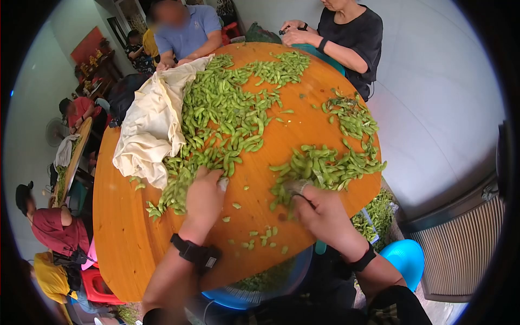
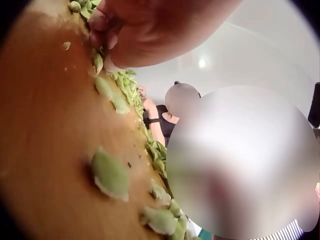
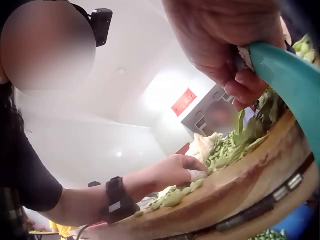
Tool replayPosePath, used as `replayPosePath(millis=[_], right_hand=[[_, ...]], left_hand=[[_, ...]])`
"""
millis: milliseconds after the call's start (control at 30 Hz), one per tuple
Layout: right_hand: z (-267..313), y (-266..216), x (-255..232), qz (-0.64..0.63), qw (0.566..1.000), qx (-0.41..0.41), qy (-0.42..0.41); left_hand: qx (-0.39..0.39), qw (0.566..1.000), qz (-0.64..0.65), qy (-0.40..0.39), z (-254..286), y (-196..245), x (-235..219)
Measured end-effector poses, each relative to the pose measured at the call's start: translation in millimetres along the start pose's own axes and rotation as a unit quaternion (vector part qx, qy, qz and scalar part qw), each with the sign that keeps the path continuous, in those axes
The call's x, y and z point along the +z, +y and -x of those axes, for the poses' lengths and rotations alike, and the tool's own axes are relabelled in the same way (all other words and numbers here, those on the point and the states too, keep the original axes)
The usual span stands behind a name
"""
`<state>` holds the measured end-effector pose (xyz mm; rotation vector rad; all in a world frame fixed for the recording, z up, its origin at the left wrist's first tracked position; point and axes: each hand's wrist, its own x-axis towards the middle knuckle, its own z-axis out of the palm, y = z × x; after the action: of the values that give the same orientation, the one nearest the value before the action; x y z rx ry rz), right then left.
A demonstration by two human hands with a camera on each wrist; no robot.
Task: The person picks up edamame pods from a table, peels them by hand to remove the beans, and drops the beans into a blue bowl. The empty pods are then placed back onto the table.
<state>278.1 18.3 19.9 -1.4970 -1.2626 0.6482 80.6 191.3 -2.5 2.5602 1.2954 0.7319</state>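
1. Pods (image 1: 225, 111) were heaped on the table (image 1: 314, 127).
2. The left hand (image 1: 205, 199) was held at the near pods; its grip could not be made out.
3. A teal handle (image 3: 290, 85) was gripped by the right hand (image 1: 326, 215).
4. Cloth (image 1: 151, 124) was bunched against the pods.

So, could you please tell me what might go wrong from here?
Loose beans near the table's front edge could roll off. The smaller pod heap reaches the rim, so the right hand might nudge some over. The cream cloth touches the large pile and may drag pods if pulled.
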Motion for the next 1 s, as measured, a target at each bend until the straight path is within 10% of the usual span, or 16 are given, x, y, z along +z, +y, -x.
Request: replayPosePath(millis=[167, 233, 400, 833, 1000], right_hand=[[-5, -4, 14, -0.001, 0.998, -0.009, -0.056], [-6, -15, 15, -0.058, 0.993, 0.063, -0.086], [-6, -14, 30, -0.214, 0.944, 0.189, -0.168], [6, -24, 44, -0.225, 0.929, 0.22, -0.193], [9, -29, 51, -0.315, 0.905, 0.247, -0.147]], left_hand=[[0.072, 0.997, -0.017, 0.019, 5, 11, -13], [-0.112, 0.953, 0.254, -0.124, 21, 31, -28], [-0.144, 0.828, 0.509, -0.185, 60, 38, -26], [-0.122, 0.776, 0.587, -0.198, 69, 27, -22], [-0.206, 0.655, 0.687, -0.238, 67, 28, -27]])
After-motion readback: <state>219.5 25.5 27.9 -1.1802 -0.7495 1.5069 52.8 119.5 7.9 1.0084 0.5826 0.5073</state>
